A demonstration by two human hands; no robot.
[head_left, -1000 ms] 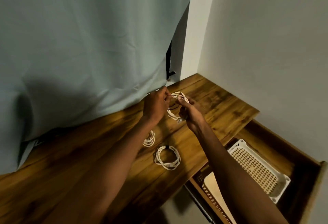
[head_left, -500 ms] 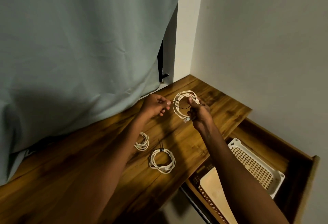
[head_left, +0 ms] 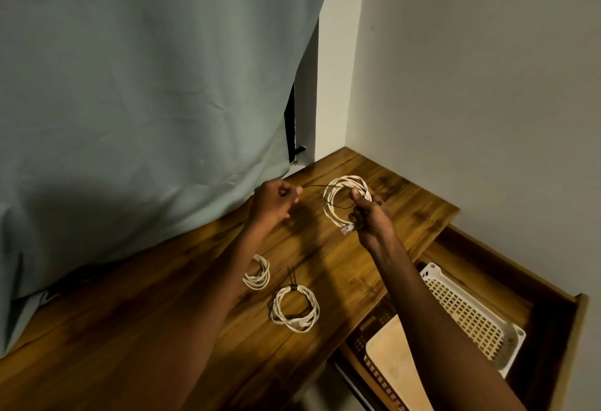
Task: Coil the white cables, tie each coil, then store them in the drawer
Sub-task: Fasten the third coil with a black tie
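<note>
We hold the coiled white cable (head_left: 345,202) above the wooden bench (head_left: 182,329), beyond the open drawer (head_left: 549,300); right hand (head_left: 369,215) fingers grip the coil; left hand (head_left: 273,201) fingers pinch the thin black tie (head_left: 320,186); we draw the tie taut while keeping the loops bunched.

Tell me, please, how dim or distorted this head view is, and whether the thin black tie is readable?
Head view: dim, warm light; forearms cast soft shadows on the brown wooden tabletop; wide-angle bending tilts the walls; the thin black tie reads clearly between the left hand and the held white cable coil.
</note>
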